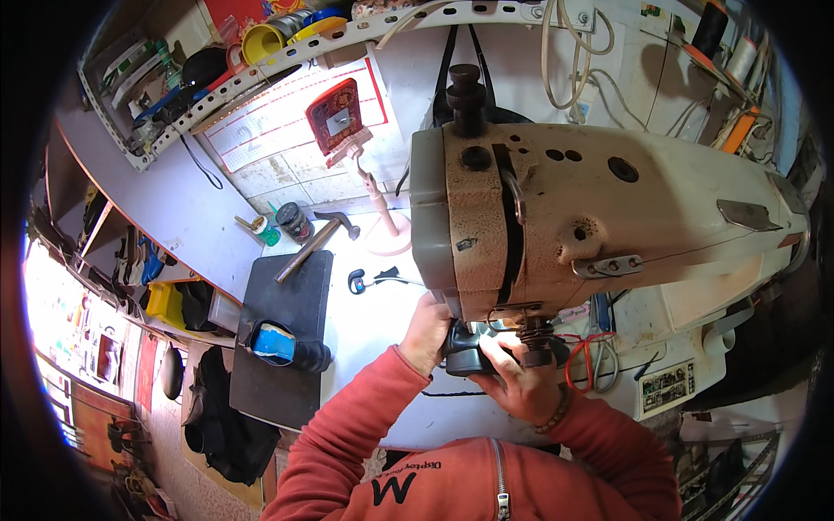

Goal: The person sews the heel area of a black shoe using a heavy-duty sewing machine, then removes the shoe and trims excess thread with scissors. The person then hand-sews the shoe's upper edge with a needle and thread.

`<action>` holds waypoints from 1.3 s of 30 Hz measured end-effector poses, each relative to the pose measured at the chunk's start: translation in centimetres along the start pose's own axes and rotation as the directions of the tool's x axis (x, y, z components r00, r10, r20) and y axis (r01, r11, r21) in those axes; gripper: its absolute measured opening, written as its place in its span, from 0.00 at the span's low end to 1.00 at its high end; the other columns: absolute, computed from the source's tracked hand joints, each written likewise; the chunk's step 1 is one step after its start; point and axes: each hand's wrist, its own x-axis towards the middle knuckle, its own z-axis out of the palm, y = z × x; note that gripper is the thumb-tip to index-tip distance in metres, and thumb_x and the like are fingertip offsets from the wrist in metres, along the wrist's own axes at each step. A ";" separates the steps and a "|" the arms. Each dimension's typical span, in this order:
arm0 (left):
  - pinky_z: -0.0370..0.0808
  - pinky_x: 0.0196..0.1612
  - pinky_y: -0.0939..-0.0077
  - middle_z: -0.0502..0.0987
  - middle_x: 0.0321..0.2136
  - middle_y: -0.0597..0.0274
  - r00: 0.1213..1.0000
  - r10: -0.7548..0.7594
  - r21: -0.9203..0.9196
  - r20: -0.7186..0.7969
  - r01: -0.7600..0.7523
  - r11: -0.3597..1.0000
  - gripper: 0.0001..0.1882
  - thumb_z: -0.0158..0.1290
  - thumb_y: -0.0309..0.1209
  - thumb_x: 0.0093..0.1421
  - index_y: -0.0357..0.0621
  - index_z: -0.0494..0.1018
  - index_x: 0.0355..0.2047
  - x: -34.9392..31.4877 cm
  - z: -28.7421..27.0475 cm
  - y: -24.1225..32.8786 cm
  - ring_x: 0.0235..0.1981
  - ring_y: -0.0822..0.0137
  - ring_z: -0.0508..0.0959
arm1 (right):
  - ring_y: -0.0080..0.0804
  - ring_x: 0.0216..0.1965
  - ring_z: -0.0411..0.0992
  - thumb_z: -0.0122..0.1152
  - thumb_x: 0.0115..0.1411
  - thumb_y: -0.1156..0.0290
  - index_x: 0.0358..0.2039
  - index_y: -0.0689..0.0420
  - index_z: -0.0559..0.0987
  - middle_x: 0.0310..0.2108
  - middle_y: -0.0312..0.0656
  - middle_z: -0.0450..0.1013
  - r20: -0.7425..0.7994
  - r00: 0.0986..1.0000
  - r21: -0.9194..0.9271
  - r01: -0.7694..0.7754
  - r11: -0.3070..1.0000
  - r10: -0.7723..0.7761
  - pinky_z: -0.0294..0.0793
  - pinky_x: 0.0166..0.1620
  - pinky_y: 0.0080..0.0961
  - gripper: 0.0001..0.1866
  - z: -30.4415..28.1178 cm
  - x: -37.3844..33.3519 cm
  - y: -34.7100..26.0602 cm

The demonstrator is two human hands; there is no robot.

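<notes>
A black shoe (467, 358) sits beneath the head of a large, worn beige sewing machine (556, 200). My left hand (426, 334) grips its left side, with the fingertips partly hidden by the machine. On the right, my right hand (526, 382) holds the shoe, thumb and fingers pressed against it close to the presser area. The needle and stitch point are out of sight under the machine head. A second black shoe with a blue insole (276, 344) rests on a dark board (269, 391) to the left.
A hammer (308, 250) lies across the board's far edge. Behind it stand a dark jar (294, 223) and a phone (335, 117) on a pink stand (379, 204). Red-handled scissors (575, 365) lie right of my right hand. A perforated metal shelf (304, 48) overhangs the back.
</notes>
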 end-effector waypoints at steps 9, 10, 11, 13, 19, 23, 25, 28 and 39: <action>0.76 0.31 0.77 0.78 0.31 0.59 1.000 0.011 -0.030 -0.022 -0.012 0.999 0.12 0.46 0.15 0.54 0.32 0.75 0.37 0.2 0.2 -0.3 0.27 0.69 0.78 | 0.44 0.34 0.64 0.72 0.49 0.60 0.30 0.54 0.78 0.33 0.44 0.61 0.018 1.000 0.000 -0.009 1.000 0.009 0.65 0.32 0.38 0.14 -0.1 0.0 0.2; 0.76 0.32 0.76 0.78 0.31 0.59 0.999 -0.007 0.005 -0.041 0.007 1.000 0.12 0.46 0.15 0.54 0.32 0.75 0.37 0.2 0.1 -0.3 0.27 0.69 0.78 | 0.43 0.34 0.63 0.72 0.49 0.60 0.30 0.54 0.78 0.33 0.44 0.61 0.022 1.000 0.003 -0.008 1.000 0.008 0.65 0.32 0.38 0.14 -0.1 0.0 0.3; 0.76 0.32 0.76 0.78 0.31 0.59 1.000 0.006 -0.016 -0.013 -0.006 1.000 0.12 0.46 0.16 0.54 0.32 0.75 0.37 0.2 0.1 -0.3 0.27 0.69 0.78 | 0.43 0.34 0.63 0.72 0.49 0.60 0.30 0.54 0.78 0.32 0.45 0.61 0.029 0.999 0.013 -0.013 1.000 0.013 0.65 0.32 0.38 0.15 -0.1 0.0 0.3; 0.76 0.32 0.76 0.78 0.31 0.59 1.000 -0.002 -0.019 -0.016 0.001 1.000 0.12 0.46 0.16 0.55 0.32 0.75 0.38 0.4 0.2 -0.4 0.27 0.69 0.78 | 0.44 0.34 0.64 0.72 0.49 0.61 0.29 0.54 0.79 0.33 0.45 0.61 0.029 1.000 0.006 -0.005 1.000 0.004 0.65 0.33 0.38 0.13 -0.2 0.0 0.3; 0.76 0.31 0.78 0.79 0.32 0.61 0.999 -0.031 -0.028 0.016 0.031 0.999 0.11 0.45 0.19 0.58 0.33 0.76 0.38 0.9 -0.5 -0.5 0.28 0.71 0.78 | 0.46 0.36 0.65 0.72 0.48 0.60 0.31 0.55 0.80 0.34 0.45 0.62 0.014 0.999 0.008 -0.047 0.999 0.047 0.68 0.36 0.40 0.14 0.2 -0.4 0.1; 0.75 0.31 0.78 0.78 0.30 0.61 1.000 -0.004 -0.027 -0.002 0.004 1.000 0.10 0.46 0.22 0.61 0.34 0.76 0.38 0.8 -0.5 -0.7 0.27 0.72 0.78 | 0.48 0.38 0.65 0.72 0.48 0.60 0.36 0.55 0.80 0.35 0.45 0.63 0.013 0.996 0.003 -0.089 0.996 0.089 0.69 0.40 0.43 0.18 0.6 -0.7 -0.1; 0.76 0.31 0.78 0.79 0.32 0.61 0.999 0.017 0.024 0.044 -0.018 1.000 0.10 0.47 0.24 0.61 0.34 0.75 0.40 0.9 -0.6 -0.5 0.28 0.72 0.78 | 0.48 0.39 0.66 0.72 0.48 0.60 0.38 0.55 0.80 0.36 0.46 0.64 0.008 0.996 -0.013 -0.091 0.996 0.091 0.70 0.42 0.44 0.19 0.7 -0.8 -0.1; 0.77 0.32 0.77 0.78 0.34 0.60 0.998 -0.056 -0.018 0.004 0.056 0.998 0.11 0.48 0.25 0.62 0.34 0.73 0.43 1.3 -0.5 -0.3 0.29 0.71 0.79 | 0.49 0.40 0.66 0.72 0.48 0.59 0.40 0.54 0.80 0.37 0.46 0.65 0.014 0.996 -0.034 -0.087 0.996 0.088 0.70 0.45 0.46 0.20 0.7 -0.7 -0.2; 0.79 0.36 0.74 0.77 0.38 0.58 0.990 -0.115 -0.089 0.075 0.122 0.989 0.14 0.54 0.22 0.59 0.34 0.72 0.46 1.7 -0.8 0.3 0.34 0.69 0.80 | 0.42 0.36 0.66 0.72 0.48 0.62 0.42 0.57 0.80 0.38 0.43 0.66 0.018 0.998 -0.128 -0.049 0.991 0.052 0.71 0.43 0.43 0.21 0.5 0.1 -1.1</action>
